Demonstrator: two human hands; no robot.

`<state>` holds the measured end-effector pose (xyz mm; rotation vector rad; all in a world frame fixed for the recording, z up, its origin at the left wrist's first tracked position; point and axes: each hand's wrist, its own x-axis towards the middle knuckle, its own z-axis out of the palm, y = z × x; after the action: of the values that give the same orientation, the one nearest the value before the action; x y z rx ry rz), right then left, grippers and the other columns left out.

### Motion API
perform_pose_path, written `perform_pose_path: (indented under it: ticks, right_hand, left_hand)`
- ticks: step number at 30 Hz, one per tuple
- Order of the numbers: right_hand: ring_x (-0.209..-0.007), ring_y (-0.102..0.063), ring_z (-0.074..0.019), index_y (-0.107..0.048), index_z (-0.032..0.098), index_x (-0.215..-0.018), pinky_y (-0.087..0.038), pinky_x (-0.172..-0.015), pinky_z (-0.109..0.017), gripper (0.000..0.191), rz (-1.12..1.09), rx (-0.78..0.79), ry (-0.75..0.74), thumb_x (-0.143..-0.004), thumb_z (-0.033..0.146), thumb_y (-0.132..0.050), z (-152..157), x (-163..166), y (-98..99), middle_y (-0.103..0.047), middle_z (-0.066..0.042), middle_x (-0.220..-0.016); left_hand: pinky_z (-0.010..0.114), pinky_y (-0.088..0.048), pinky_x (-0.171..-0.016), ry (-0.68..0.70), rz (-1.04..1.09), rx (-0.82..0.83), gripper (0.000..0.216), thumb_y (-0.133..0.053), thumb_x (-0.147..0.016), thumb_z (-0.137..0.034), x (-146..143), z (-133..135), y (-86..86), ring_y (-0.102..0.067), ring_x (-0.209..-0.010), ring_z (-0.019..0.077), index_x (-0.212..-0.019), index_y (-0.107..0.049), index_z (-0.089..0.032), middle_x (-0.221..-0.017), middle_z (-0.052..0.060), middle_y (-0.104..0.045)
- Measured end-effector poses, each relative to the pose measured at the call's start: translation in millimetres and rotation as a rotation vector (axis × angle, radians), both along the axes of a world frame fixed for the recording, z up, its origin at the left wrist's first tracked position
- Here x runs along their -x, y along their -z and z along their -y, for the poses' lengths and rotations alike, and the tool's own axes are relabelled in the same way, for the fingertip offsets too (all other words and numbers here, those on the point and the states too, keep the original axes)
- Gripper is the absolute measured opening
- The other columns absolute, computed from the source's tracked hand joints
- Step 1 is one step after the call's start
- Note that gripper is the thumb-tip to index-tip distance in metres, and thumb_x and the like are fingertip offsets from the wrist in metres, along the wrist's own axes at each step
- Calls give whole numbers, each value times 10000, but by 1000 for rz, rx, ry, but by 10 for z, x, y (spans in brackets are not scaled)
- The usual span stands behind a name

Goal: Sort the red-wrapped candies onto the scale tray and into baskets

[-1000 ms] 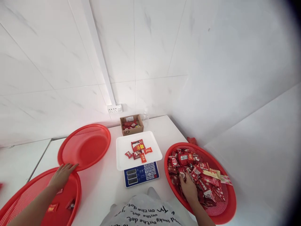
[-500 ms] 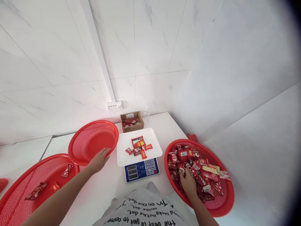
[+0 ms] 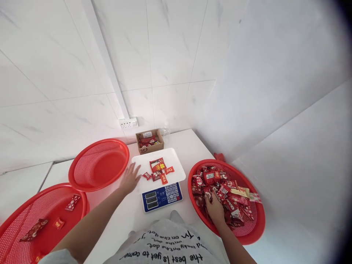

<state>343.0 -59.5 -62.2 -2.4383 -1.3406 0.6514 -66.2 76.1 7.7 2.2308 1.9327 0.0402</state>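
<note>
My left hand point(image 3: 130, 178) is open, fingers spread, at the left edge of the white tray point(image 3: 177, 156) on a blue digital scale point(image 3: 161, 198). Several red candy packets point(image 3: 158, 165) lie on that tray. To the right, a red mesh basket point(image 3: 258, 231) is heaped with red-wrapped candies point(image 3: 231, 203). My right hand point(image 3: 215, 209) reaches into the basket's near left part, its thumb and fingers closed around a small candy packet point(image 3: 209, 195); the fingertips are partly hidden among the wrappers.
A red basket point(image 3: 103, 163) without candies stands behind my left hand. Further left, a larger red basket point(image 3: 59, 205) holds a few packets. A cardboard box point(image 3: 151, 147) with red packets sits at the back, near the wall socket point(image 3: 128, 123).
My left hand has moved from over the rear red basket's rim rightward to the scale tray, its fingers spreading. My right hand stays in the candy basket. The whole view has shifted slightly.
</note>
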Motion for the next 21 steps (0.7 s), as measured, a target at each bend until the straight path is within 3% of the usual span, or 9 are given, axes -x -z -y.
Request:
perform_pose_path:
  ticks: [4,9,13,18,21]
  right_hand:
    - [-1047,-626,-276,-542,100,-1228,-454,-856,-333,474,12,13,32,-907,376,-329,-9,7,10,-630,-181,-1211]
    - [-1034,-636,-268,-557,108,-1214,-455,-866,-331,463,11,10,17,-914,372,-324,-7,11,-8,-654,-162,-1174]
    - [-1039,-634,-249,-569,125,-1191,-456,-854,-305,433,25,-2,11,-913,364,-338,-3,17,-38,-652,-155,-1181]
    - [-1025,-636,-252,-563,126,-1200,-455,-825,-302,436,9,9,24,-921,362,-324,-4,27,-47,-652,-158,-1176]
    - [-1034,-629,-265,-558,120,-1196,-445,-844,-314,435,4,7,25,-918,365,-330,1,28,-40,-650,-161,-1171]
  left_hand:
    - [466,-235,-1133,200,127,15,568,-415,-916,-451,-644,75,158,-209,-1431,277,-1433,-368,-223,-1551,118,-265]
    - [594,-194,-1101,174,158,20,712,-506,-859,-508,-1169,129,306,-201,-1419,358,-1461,-303,-189,-1547,183,-237]
    - [482,-253,-1108,209,138,10,667,-520,-868,-445,-1144,95,289,-294,-1385,309,-1445,-325,-172,-1536,178,-263]
    - [399,-410,-981,201,105,56,455,-471,-908,-397,-883,-24,209,-523,-1175,271,-1323,-482,-212,-1300,127,-546]
    - [351,-475,-855,172,97,100,347,-412,-939,-363,-776,-65,195,-594,-1066,243,-1224,-547,-216,-1145,103,-632]
